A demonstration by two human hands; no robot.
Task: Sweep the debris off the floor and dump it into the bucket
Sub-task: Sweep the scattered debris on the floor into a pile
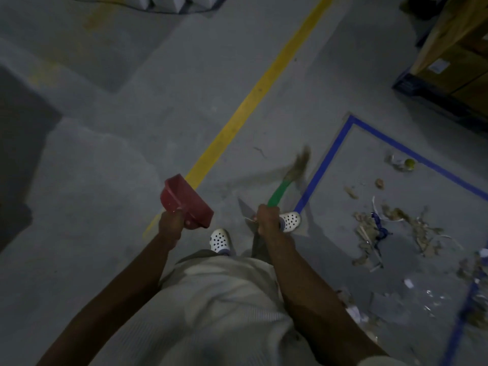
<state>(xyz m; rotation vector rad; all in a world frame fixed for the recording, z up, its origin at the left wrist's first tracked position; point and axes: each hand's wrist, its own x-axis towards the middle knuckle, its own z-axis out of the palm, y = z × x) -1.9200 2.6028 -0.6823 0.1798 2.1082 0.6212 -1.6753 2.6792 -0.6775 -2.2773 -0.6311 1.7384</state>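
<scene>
Grey concrete floor (105, 154) gives you open room on the left. Your left hand (170, 225) is clamped on the handle of the red plastic dustpan (188, 202), likely light and stiff, carried off the ground. Past the yellow painted line (253, 96), your right hand (268, 217) grips the green-handled straw broom (280, 190) at its top end. Inside the blue tape border (327, 159) lies the debris (375, 228): dry scraps, probably light and easily scattered, so sweep gently. No bucket shows.
</scene>
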